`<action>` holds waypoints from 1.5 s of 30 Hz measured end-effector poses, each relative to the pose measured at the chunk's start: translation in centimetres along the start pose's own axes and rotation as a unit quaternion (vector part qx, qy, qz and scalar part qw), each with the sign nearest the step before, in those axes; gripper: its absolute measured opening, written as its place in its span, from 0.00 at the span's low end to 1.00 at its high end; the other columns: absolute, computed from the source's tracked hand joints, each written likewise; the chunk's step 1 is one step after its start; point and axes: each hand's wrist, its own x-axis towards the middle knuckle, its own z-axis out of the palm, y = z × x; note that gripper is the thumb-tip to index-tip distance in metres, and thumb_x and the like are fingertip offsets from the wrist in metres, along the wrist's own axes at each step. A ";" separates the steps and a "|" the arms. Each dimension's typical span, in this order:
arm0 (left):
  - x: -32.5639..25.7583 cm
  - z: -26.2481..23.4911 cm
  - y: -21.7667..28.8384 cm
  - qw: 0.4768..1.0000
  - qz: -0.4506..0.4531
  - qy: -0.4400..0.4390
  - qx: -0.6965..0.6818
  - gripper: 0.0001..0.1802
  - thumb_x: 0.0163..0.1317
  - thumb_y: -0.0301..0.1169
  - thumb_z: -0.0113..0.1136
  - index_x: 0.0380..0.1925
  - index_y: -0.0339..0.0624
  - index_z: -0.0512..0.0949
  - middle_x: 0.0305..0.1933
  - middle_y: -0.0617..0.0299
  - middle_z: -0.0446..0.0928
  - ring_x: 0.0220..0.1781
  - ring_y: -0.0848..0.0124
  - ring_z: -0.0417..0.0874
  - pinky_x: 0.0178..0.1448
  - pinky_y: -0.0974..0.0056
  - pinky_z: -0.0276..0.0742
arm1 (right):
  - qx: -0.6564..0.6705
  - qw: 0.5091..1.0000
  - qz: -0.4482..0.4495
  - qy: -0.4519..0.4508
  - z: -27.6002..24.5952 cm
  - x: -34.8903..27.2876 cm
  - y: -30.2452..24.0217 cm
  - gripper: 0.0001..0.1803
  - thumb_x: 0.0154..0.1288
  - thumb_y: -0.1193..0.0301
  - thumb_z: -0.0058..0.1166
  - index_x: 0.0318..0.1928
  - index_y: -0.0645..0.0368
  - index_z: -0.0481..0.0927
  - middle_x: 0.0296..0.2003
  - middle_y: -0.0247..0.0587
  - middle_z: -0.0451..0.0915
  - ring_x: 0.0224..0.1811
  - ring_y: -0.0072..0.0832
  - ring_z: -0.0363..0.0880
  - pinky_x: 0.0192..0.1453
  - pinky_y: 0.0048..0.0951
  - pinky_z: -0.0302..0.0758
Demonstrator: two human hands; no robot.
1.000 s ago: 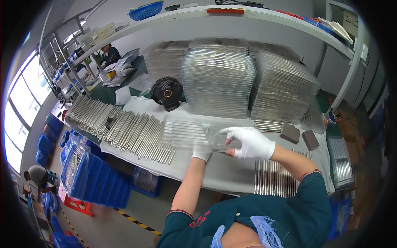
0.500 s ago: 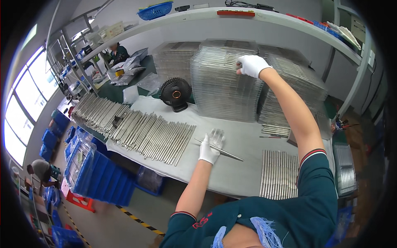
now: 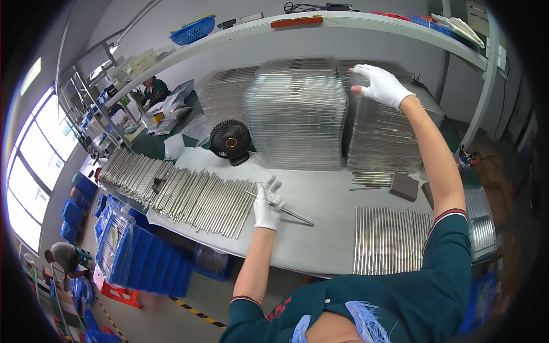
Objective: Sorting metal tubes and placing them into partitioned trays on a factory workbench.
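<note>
The workbench spread with pale grey cloth [image 3: 326, 251] extends beneath a white overhead shelf [image 3: 366, 22]; toward its far edge stand tall stacks of clear plastic trays [image 3: 294, 123] and a round black fan [image 3: 230, 140]. A slender silver metal rod [image 3: 297, 216] lies across the white-gloved left hand [image 3: 267, 207], left of the middle of the surface; its long axis runs obliquely, one end toward the far left corner, the other toward the near edge and right. The left hand, in contact with the rod, is the nearer: thumb and palm are clamped about it, fingers partly extended toward the far edge. Whether the rod also touches the cloth cannot be told. Just to the left lies a long row of silver metal rods [image 3: 209, 200], set at an angle to the held one; a shorter row of silver rods [image 3: 389, 240] occupies the near right corner, well apart. The white-gloved right hand [image 3: 380, 86] is raised and outstretched before the right-hand stack [image 3: 386, 134], thumb and fingers apart, nothing visible between them.
</note>
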 end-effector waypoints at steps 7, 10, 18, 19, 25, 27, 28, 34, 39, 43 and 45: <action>9.5 18.2 8.6 0.485 0.430 -0.089 0.756 0.16 0.63 0.40 0.47 0.47 0.47 0.74 0.56 0.56 0.71 0.44 0.64 0.78 0.45 0.65 0.75 | -0.043 0.991 0.086 -0.088 1.3 -5.9 7.6 0.52 0.42 0.29 0.47 0.64 0.45 0.60 0.64 0.51 0.58 0.62 0.53 0.61 0.66 0.42 0.58; 14.5 21.6 9.3 0.321 0.360 -0.041 0.875 0.16 0.58 0.35 0.50 0.48 0.52 0.74 0.59 0.56 0.68 0.53 0.59 0.75 0.54 0.58 0.72 | -0.057 0.990 0.093 -0.092 1.3 -5.3 6.3 0.50 0.42 0.31 0.49 0.64 0.43 0.61 0.64 0.51 0.58 0.62 0.52 0.61 0.65 0.42 0.58; 18.9 19.5 10.8 0.359 0.087 0.029 0.929 0.28 0.60 0.55 0.39 0.50 0.50 0.74 0.52 0.53 0.75 0.54 0.55 0.74 0.57 0.57 0.68 | 0.005 0.989 0.125 -0.079 0.8 -5.3 5.2 0.41 0.45 0.40 0.57 0.57 0.50 0.68 0.60 0.46 0.65 0.58 0.46 0.67 0.59 0.39 0.66; 18.8 19.1 11.5 0.374 0.119 0.008 0.920 0.28 0.60 0.55 0.39 0.50 0.50 0.74 0.51 0.52 0.75 0.54 0.54 0.73 0.58 0.57 0.67 | -0.006 0.991 0.118 -0.067 0.9 -5.2 5.1 0.40 0.46 0.41 0.57 0.55 0.52 0.70 0.59 0.44 0.67 0.56 0.45 0.69 0.57 0.39 0.68; 19.2 20.1 10.9 0.343 0.072 -0.030 0.936 0.27 0.61 0.50 0.39 0.58 0.55 0.67 0.58 0.54 0.70 0.59 0.56 0.70 0.62 0.59 0.64 | -0.023 0.993 0.096 -0.062 1.7 -4.4 4.4 0.38 0.46 0.41 0.56 0.52 0.53 0.71 0.55 0.43 0.70 0.53 0.43 0.72 0.54 0.38 0.70; 19.2 20.5 10.5 0.334 0.061 -0.029 0.940 0.27 0.61 0.49 0.39 0.59 0.56 0.66 0.59 0.55 0.69 0.59 0.56 0.69 0.62 0.59 0.64 | -0.022 0.993 0.096 -0.067 1.9 -3.9 3.7 0.38 0.46 0.41 0.57 0.52 0.53 0.71 0.54 0.43 0.71 0.52 0.43 0.73 0.54 0.38 0.70; 19.1 20.8 10.4 0.327 0.049 -0.026 0.944 0.26 0.61 0.48 0.39 0.59 0.56 0.66 0.60 0.55 0.68 0.60 0.56 0.69 0.63 0.59 0.63 | -0.021 0.993 0.093 -0.073 1.9 -3.9 3.6 0.37 0.46 0.41 0.57 0.52 0.53 0.71 0.53 0.43 0.72 0.51 0.42 0.73 0.53 0.37 0.71; 19.9 21.8 10.2 0.286 0.005 -0.082 0.955 0.25 0.61 0.45 0.38 0.58 0.54 0.68 0.60 0.55 0.68 0.61 0.56 0.68 0.64 0.58 0.62 | -0.027 0.996 0.083 -0.032 2.5 -4.1 4.4 0.37 0.46 0.42 0.57 0.52 0.53 0.71 0.53 0.42 0.72 0.51 0.43 0.73 0.53 0.38 0.71; 20.5 21.4 10.3 0.268 0.020 -0.107 0.957 0.25 0.62 0.44 0.36 0.55 0.50 0.70 0.59 0.53 0.69 0.60 0.55 0.69 0.63 0.58 0.63 | -0.032 0.996 0.082 -0.032 2.3 -4.4 4.7 0.38 0.46 0.42 0.58 0.53 0.53 0.70 0.54 0.42 0.71 0.52 0.42 0.73 0.54 0.38 0.70; 21.4 20.9 10.4 0.267 0.031 -0.123 0.955 0.25 0.62 0.45 0.36 0.53 0.46 0.72 0.58 0.52 0.69 0.59 0.54 0.69 0.63 0.57 0.63 | -0.033 0.994 0.083 -0.057 2.1 -4.3 4.1 0.43 0.45 0.38 0.55 0.56 0.54 0.69 0.55 0.41 0.70 0.54 0.40 0.71 0.56 0.37 0.69; 21.6 21.1 10.3 0.269 0.019 -0.110 0.957 0.26 0.62 0.45 0.37 0.53 0.45 0.72 0.58 0.52 0.69 0.60 0.54 0.69 0.63 0.58 0.63 | -0.034 0.995 0.075 -0.052 2.2 -4.2 4.2 0.43 0.45 0.38 0.55 0.56 0.54 0.69 0.55 0.41 0.70 0.54 0.41 0.71 0.56 0.37 0.69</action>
